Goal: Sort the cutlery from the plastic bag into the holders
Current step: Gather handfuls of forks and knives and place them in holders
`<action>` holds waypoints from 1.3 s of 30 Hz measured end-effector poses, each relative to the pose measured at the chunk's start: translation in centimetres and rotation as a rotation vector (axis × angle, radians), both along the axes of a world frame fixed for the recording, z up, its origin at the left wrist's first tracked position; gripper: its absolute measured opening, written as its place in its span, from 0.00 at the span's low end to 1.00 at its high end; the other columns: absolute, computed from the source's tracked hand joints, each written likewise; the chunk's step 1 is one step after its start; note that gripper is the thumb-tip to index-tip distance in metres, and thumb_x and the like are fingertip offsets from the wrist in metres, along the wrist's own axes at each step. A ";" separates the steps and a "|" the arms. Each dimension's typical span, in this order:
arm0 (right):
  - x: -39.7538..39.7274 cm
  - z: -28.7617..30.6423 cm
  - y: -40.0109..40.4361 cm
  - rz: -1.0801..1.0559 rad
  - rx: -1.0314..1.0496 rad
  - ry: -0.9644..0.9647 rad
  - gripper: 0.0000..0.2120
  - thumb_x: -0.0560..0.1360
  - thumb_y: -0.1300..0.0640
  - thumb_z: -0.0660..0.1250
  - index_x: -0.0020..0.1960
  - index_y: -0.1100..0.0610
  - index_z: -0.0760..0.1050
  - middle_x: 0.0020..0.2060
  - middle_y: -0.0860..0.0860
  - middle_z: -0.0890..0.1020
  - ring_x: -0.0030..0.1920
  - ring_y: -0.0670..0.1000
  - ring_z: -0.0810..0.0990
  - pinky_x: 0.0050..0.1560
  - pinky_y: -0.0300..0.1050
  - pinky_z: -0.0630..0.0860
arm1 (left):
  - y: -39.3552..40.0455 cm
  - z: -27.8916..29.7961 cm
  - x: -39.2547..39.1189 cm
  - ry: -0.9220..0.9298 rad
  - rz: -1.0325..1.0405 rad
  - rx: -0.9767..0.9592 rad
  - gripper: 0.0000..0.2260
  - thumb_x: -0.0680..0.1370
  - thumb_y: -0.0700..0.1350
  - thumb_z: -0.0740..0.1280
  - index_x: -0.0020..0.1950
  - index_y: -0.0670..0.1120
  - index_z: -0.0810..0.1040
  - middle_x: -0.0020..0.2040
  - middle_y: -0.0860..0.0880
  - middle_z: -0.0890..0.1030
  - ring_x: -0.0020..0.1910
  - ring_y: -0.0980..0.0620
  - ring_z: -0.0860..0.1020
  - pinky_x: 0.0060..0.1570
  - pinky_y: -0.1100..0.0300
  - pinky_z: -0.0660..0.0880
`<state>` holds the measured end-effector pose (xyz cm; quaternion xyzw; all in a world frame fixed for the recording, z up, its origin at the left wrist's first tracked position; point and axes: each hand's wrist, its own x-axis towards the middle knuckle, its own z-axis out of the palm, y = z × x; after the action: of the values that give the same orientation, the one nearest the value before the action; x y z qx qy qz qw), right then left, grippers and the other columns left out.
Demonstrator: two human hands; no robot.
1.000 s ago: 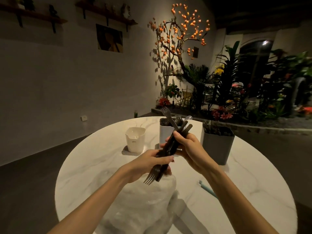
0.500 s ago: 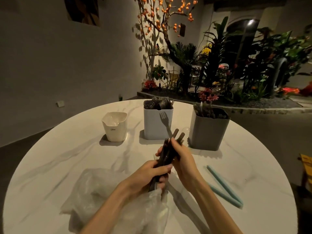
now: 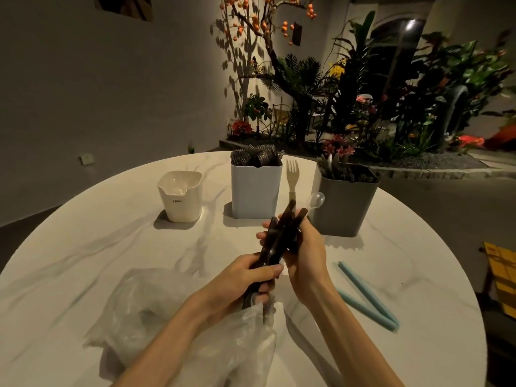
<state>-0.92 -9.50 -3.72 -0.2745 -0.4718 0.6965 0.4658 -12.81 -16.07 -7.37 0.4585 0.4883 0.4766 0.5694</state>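
Both hands hold one bundle of dark plastic cutlery (image 3: 279,236) above the table's middle. My left hand (image 3: 251,277) grips its lower end, my right hand (image 3: 304,250) its upper part. A clear spoon (image 3: 317,199) and a pale fork (image 3: 292,174) stick up from the bundle. A crumpled clear plastic bag (image 3: 178,317) lies under my left forearm. Behind stand three holders: a small cream one (image 3: 181,202) with clear pieces, a tall white one (image 3: 255,191) full of dark forks, and a grey one (image 3: 346,205) with dark cutlery.
The round white marble table (image 3: 83,247) carries two light-blue sticks (image 3: 368,297) at my right. A yellow object (image 3: 499,275) sits beyond the table's right edge. Plants and a decorated tree stand behind the table.
The view has tilted down and the holders look nearer. The pale fork now shows above the bundle. My hands keep their hold on the cutlery.
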 end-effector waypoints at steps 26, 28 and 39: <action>-1.7 -2.7 -0.7 0.242 0.341 -0.544 0.22 0.85 0.44 0.53 0.41 0.48 0.80 0.36 0.42 0.80 0.40 0.43 0.78 0.44 0.33 0.75 | 1.0 -0.4 -2.6 -0.129 0.571 0.216 0.14 0.77 0.49 0.72 0.37 0.40 0.80 0.24 0.47 0.70 0.21 0.53 0.67 0.27 0.61 0.69; -1.7 -3.2 -0.3 0.164 0.381 -0.608 0.19 0.84 0.42 0.54 0.47 0.43 0.82 0.50 0.40 0.79 0.53 0.43 0.77 0.56 0.36 0.72 | 0.9 -0.5 -3.2 -0.172 0.641 0.190 0.12 0.78 0.47 0.72 0.42 0.39 0.83 0.24 0.49 0.67 0.21 0.53 0.67 0.27 0.60 0.68; -11.7 3.2 5.6 0.280 0.605 -0.542 0.09 0.82 0.53 0.66 0.56 0.53 0.83 0.44 0.50 0.86 0.42 0.45 0.83 0.42 0.36 0.79 | -0.5 -0.6 -11.8 -0.182 0.791 0.210 0.17 0.71 0.52 0.75 0.45 0.38 0.83 0.28 0.46 0.66 0.27 0.48 0.70 0.33 0.55 0.73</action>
<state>-12.62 -3.85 -0.51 -0.2317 -0.7929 0.4858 0.2856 -24.57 -16.53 -7.96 0.2469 0.5233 0.7443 0.3335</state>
